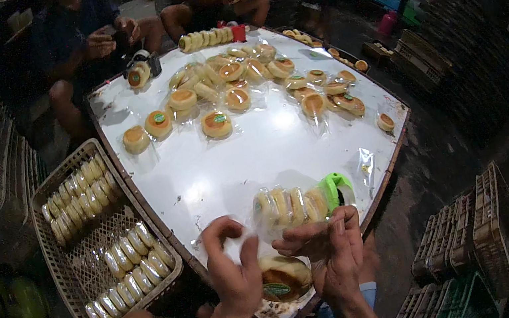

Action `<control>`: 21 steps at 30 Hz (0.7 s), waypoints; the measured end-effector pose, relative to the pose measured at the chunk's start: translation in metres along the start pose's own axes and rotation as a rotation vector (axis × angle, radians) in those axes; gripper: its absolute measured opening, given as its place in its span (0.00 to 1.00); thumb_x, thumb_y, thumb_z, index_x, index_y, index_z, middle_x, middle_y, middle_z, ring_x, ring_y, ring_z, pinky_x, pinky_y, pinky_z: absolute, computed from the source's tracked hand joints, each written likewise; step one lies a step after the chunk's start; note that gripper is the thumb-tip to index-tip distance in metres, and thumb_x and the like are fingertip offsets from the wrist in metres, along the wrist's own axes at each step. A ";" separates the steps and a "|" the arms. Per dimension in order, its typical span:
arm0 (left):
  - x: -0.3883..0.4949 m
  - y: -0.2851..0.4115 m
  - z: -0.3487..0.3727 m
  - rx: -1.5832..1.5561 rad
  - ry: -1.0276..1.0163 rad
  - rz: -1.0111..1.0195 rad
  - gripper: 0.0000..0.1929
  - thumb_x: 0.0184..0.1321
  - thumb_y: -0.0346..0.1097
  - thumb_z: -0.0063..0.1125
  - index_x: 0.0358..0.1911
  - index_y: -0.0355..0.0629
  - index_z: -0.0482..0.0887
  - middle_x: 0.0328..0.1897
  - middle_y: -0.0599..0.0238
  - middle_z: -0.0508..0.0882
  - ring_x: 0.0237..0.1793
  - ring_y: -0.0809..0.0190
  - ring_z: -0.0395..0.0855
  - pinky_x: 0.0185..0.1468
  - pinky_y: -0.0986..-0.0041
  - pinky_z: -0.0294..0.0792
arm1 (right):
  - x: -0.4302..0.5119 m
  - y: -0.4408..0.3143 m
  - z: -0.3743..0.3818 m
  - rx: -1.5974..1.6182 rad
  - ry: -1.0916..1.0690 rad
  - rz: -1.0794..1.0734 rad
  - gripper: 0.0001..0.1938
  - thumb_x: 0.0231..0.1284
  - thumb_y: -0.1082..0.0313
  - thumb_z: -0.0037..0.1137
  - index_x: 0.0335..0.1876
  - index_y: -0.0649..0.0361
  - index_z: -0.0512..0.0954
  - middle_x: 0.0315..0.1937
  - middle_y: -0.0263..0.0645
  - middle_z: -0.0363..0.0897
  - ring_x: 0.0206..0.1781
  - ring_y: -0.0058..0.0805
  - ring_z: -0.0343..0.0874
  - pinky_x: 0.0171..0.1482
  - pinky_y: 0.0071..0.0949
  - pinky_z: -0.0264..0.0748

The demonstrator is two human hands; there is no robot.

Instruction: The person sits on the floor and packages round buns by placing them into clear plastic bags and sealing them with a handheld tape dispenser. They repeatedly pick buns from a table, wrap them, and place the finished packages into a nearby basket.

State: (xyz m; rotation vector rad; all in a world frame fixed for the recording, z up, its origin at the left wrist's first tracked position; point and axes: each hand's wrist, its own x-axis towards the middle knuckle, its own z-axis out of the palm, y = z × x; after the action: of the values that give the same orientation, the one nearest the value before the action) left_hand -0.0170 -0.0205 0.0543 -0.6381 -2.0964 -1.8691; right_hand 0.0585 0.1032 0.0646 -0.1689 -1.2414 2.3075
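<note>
A round browned bun with a green label sits between my hands at the table's near corner, in what looks like clear wrap. My left hand is at its left, thumb and index finger curved apart; blurred clear film shows near their tips. At the bun's right, my right hand has its palm turned inward and its fingers bent; whether it grips the wrap cannot be told. Just beyond my fingers stands a row of wrapped buns, next to a bright green tape dispenser.
Many loose wrapped buns lie across the white table. Left of it stands a plastic crate with packed bun rows. Two people sit opposite, near another bun row and a black tape dispenser. Crates stand at right.
</note>
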 end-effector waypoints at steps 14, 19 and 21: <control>-0.016 0.004 -0.005 -0.236 -0.077 -0.252 0.10 0.66 0.33 0.59 0.39 0.31 0.77 0.37 0.60 0.84 0.39 0.65 0.84 0.42 0.76 0.78 | -0.015 0.034 0.011 -1.098 -0.254 -0.327 0.19 0.69 0.68 0.51 0.62 0.66 0.71 0.63 0.52 0.73 0.67 0.50 0.71 0.70 0.51 0.58; -0.017 -0.008 -0.013 -0.456 -0.317 -0.267 0.12 0.65 0.27 0.58 0.49 0.33 0.75 0.44 0.60 0.78 0.47 0.69 0.79 0.44 0.79 0.76 | -0.013 0.021 -0.009 -1.260 -0.225 -0.459 0.22 0.51 0.79 0.62 0.55 0.59 0.75 0.41 0.44 0.79 0.42 0.46 0.78 0.47 0.40 0.73; -0.021 -0.009 -0.017 -0.542 -0.304 -0.399 0.18 0.64 0.25 0.58 0.57 0.34 0.72 0.42 0.59 0.79 0.45 0.69 0.80 0.46 0.79 0.76 | -0.011 0.011 -0.013 -1.041 -0.277 -0.427 0.26 0.44 0.82 0.63 0.54 0.57 0.76 0.36 0.43 0.77 0.35 0.41 0.75 0.39 0.36 0.72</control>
State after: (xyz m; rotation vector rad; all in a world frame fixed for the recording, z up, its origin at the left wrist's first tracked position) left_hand -0.0049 -0.0408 0.0388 -0.6860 -1.9957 -2.7695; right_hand 0.0686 0.1030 0.0470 0.0693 -2.2529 1.1792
